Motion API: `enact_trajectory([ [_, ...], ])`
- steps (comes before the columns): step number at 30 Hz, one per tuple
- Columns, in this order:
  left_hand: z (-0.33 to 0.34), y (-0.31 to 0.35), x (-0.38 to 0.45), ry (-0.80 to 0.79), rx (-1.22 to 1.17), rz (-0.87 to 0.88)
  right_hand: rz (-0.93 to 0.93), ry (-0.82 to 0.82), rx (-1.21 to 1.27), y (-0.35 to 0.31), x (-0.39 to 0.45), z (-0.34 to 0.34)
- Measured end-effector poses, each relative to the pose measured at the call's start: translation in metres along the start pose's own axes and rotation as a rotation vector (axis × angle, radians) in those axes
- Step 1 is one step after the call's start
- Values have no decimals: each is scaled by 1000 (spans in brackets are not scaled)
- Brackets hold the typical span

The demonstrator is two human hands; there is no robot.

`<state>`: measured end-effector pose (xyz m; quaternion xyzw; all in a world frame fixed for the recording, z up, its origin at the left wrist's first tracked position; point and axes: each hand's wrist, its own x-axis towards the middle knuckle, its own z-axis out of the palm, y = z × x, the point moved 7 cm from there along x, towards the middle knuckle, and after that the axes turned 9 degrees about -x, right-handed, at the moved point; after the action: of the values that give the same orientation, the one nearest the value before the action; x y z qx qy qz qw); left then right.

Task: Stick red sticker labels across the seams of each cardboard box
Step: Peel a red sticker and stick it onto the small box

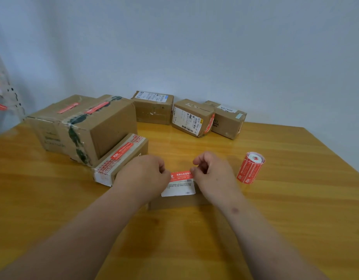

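Cardboard boxes sit across your wooden table (pixel 275 219), which fills the lower frame against a pale wall. Largest is the big box (pixel 81 126) at far left, wrapped with dark tape and carrying two red labels on its top. Leaning against its near corner is a flat box (pixel 122 158) with one red label along its upper face and red-printed tape at its edges. Along the wall stand three smaller boxes: one with a white shipping label on top (pixel 153 108), one tilted with a barcode label facing you and a red strip at its right edge (pixel 192 118), and one with dark print on its side (pixel 228 120), touching the tilted one.

Directly before you lies a small box (pixel 178 201), mostly hidden by your hands, with a white shipping label on its top. The sticker roll (pixel 250 167) stands upright to the right of your right hand, apart from it.

Your left hand (pixel 144 174) and right hand (pixel 213 174) each pinch one end of a red sticker label (pixel 181 175), fingers curled and clamped on it, stretching it flat over the small box's far edge. Whether it touches the cardboard, you cannot tell.
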<state>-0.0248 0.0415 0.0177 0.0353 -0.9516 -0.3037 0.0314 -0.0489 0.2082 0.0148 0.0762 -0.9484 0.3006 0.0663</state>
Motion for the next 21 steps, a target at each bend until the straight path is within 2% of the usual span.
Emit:
enact_trajectory([
  [5,7,7,5,12,202,50,-95,-15,-177,-6,1,7],
  [21,20,-5,14,-26,157,45,-175,-15,-220,-6,4,16],
])
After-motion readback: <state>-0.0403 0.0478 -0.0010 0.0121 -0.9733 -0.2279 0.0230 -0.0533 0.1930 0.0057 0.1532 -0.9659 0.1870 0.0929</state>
